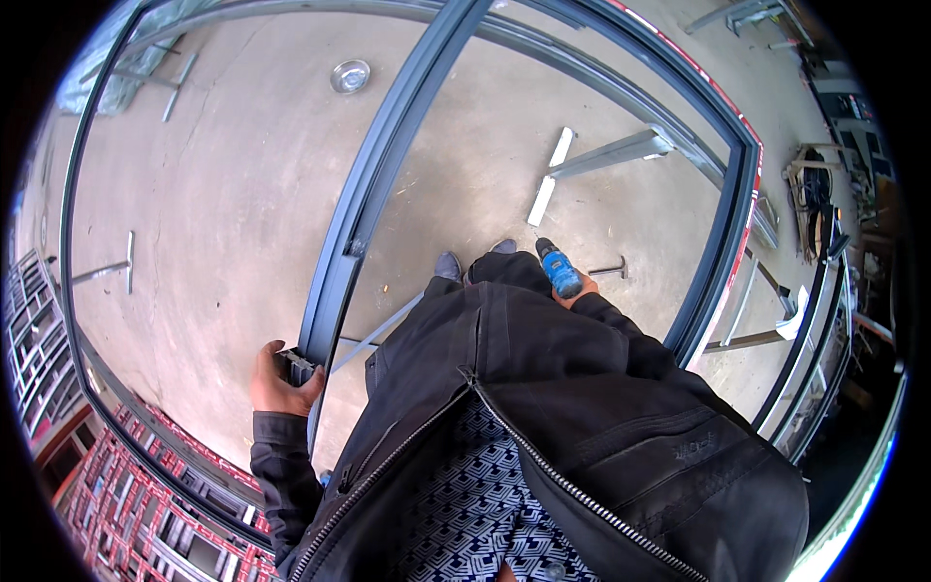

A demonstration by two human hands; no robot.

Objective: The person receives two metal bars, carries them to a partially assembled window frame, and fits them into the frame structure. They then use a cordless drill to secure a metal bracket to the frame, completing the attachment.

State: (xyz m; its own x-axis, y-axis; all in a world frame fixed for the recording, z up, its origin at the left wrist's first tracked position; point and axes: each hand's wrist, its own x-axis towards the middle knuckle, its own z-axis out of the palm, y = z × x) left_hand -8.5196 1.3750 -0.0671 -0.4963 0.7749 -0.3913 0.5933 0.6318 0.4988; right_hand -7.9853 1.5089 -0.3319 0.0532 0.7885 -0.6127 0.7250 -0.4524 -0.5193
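My right hand [587, 288] is closed round the grip of a blue and black cordless drill [559, 271], whose nose points away from me over the floor. At the near end of a grey metal crossbar [378, 150], my left hand [279, 383] has its thumb and fingers round a small dark block-like piece [300, 367]. Whether that piece is joined to the bar I cannot tell. The bar is part of a large grey metal frame [722, 228] that surrounds me, with red and white tape along its outer right side.
A hammer [611, 269] lies on the floor right of the drill. Farther off are a metal bowl [350, 76] and a metal stand [611, 153] with a white foot. Taped frame pieces [126, 475] are stacked at lower left. Long dark bars [805, 339] stand at right.
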